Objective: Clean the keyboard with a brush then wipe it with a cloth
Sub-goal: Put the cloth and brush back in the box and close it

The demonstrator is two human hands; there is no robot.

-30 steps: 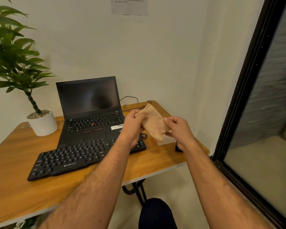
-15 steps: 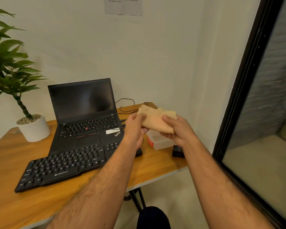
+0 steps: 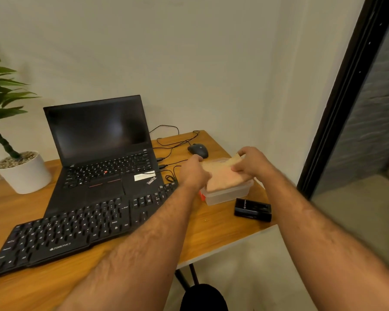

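Nearest, the black keyboard [image 3: 76, 230] lies along the front of the wooden tabletop [image 3: 213, 234], its far edge overlapping the open laptop [image 3: 103, 153], as it did half a second ago. A small black box [image 3: 253, 209] sits near the right edge. Beyond it, both hands have dropped from chest height: the left hand [image 3: 194, 173] and right hand [image 3: 249, 163] now press the folded tan cloth [image 3: 222, 176] onto the clear plastic container [image 3: 227, 194], fingers of each closed on opposite edges of the cloth. Behind the hands, a dark mouse [image 3: 198, 150], earlier hidden, now shows. The potted plant [image 3: 20, 169] stands far left.
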